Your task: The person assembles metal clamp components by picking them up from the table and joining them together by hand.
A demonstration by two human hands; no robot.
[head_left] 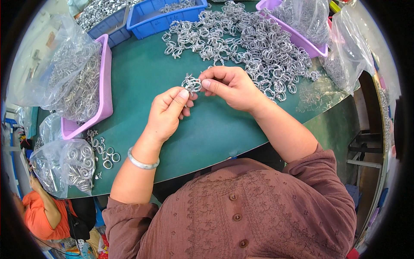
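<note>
Over the green tabletop my left hand is closed, its thumb and fingers pinching a small cluster of silver-grey metal rings. My right hand meets the cluster from the right. Its thumb and index finger are pressed together at the edge of one ring, and the fingertips partly hide it. Beyond my right hand a large loose heap of similar rings spreads across the table.
At the left a lilac basket holds bagged metal pieces, with clear bags and loose rings nearer me. A blue bin stands at the back, another lilac basket at the right. A person in orange is at lower left.
</note>
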